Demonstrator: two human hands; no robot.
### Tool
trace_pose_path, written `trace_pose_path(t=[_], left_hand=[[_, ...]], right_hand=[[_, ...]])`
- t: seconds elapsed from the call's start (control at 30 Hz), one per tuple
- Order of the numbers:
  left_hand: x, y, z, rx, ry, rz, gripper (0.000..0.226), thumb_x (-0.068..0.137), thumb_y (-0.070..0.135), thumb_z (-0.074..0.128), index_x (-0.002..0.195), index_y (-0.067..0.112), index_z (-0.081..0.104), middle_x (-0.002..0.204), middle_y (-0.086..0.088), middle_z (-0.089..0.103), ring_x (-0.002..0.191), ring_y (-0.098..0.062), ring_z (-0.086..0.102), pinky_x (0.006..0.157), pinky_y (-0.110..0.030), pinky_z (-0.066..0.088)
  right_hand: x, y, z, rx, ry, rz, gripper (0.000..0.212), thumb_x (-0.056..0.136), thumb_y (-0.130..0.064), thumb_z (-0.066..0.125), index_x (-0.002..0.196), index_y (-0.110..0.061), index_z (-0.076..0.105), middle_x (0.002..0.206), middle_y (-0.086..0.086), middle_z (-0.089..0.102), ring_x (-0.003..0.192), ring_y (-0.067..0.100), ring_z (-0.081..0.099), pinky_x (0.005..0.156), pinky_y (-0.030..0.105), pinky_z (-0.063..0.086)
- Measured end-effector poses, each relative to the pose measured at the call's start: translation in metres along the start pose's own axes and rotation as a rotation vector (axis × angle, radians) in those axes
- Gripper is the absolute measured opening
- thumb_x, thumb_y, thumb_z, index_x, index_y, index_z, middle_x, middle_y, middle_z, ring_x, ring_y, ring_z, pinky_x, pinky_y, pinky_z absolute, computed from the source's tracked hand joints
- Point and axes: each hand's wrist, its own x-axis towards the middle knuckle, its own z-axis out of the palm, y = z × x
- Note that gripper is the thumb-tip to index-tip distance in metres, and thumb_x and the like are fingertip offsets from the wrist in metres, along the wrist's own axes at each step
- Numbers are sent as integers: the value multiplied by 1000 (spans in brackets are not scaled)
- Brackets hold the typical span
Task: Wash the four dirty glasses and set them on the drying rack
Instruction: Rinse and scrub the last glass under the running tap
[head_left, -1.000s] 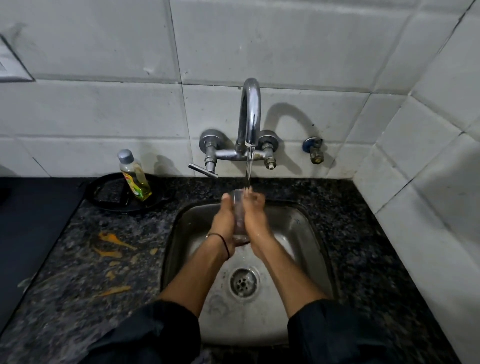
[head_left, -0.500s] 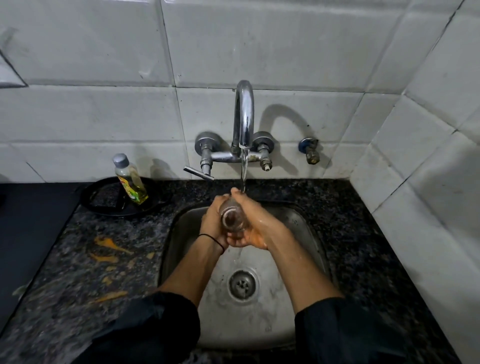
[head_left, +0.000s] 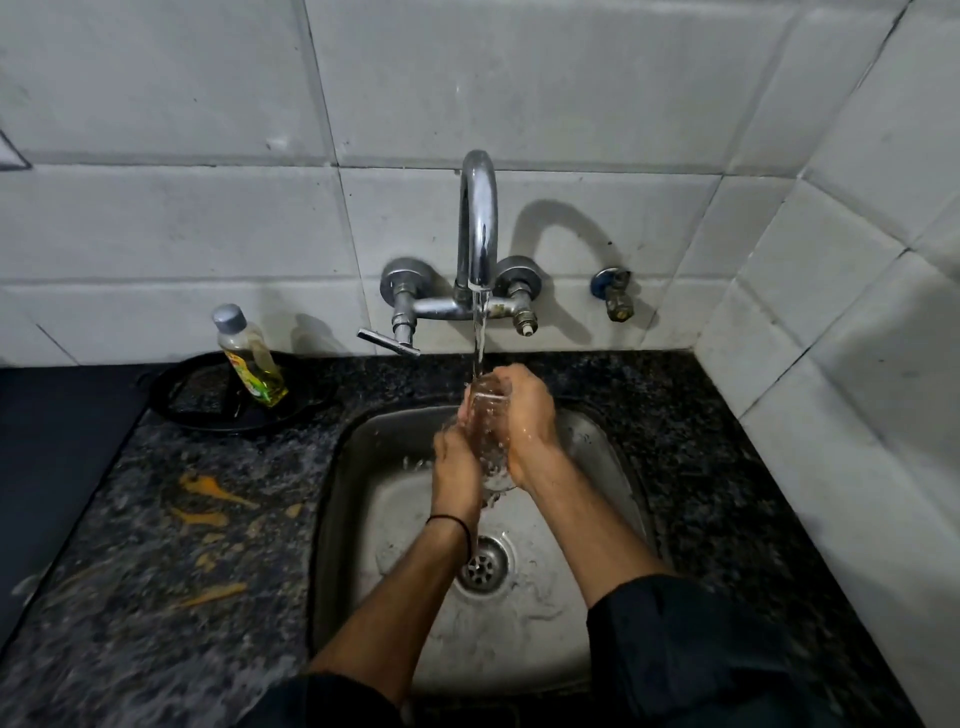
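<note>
Noted one clear glass (head_left: 488, 415) over the middle of the sink (head_left: 353, 493), mouth tilted up and far, directly under the water stream (head_left: 479, 332) from the tap (head_left: 478, 208). Judged so placed to let the flow flush the inside, with the spill dropping into the basin and not onto the desk (head_left: 156, 597).

Found the right hand (head_left: 527, 423) wrapped round the upper part, fingers (head_left: 511, 376) curled over the far side near the rim. Found the left hand (head_left: 457, 467) lower and nearer, fingers curled round the base end. Recorded both as gripping the glass, neither slack. Judged the two-handed hold as insurance against a wet, slippery wall, and perhaps as a way to rub or turn it; cannot tell which.

Logged water running off the base toward the drain (head_left: 483, 564), and splashes on the basin floor.

Further out, noted a soap bottle (head_left: 249, 358) upright in a black dish (head_left: 192, 415) on the desk, far left, well apart from the sink. Noted orange stains (head_left: 208, 491) on the desk left of the basin.

Saw no drying rack and no other glasses in view. Judged step: rinsing one glass; number already done unknown.
</note>
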Motion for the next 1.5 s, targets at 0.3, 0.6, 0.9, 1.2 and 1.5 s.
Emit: trace_pose_path(t=[0.3,0.6,0.9,1.2,1.5], left_hand=[[5,22,-11,46,-24,-76,65,98,64,29,75,18,67,55,-1,61,49,-16,53,48,-23,39],[-4,9,-9,-217,-307,-155,56,95,64,38,106,22,73,100,-6,76,92,-22,71,76,-40,57],[8,13,-2,-736,-204,-200,34,100,33,46,100,8,68,87,-11,73,86,-21,68,81,-31,53],[22,49,-33,30,-361,-303,35,90,34,44,72,14,66,65,-7,59,55,-21,56,53,-26,44],[33,67,-26,249,-94,-46,20,81,24,50,66,15,59,63,-8,56,55,-24,58,53,-36,51]], right_hand=[[4,53,2,-337,-144,-424,42,84,-29,72,121,-36,53,119,2,62,104,13,66,85,27,56],[7,9,0,22,126,-14,44,102,-42,49,69,-15,59,58,5,62,52,20,59,62,32,51],[-11,43,9,-400,49,-564,43,81,-17,78,102,-30,43,103,-3,61,91,7,63,77,20,54],[1,14,-17,-848,-135,-1164,25,95,-27,62,114,-11,63,104,6,58,86,17,57,74,34,54],[5,5,-18,-1127,-67,-1200,30,99,-27,49,91,-7,70,83,11,61,67,30,60,61,42,53]])
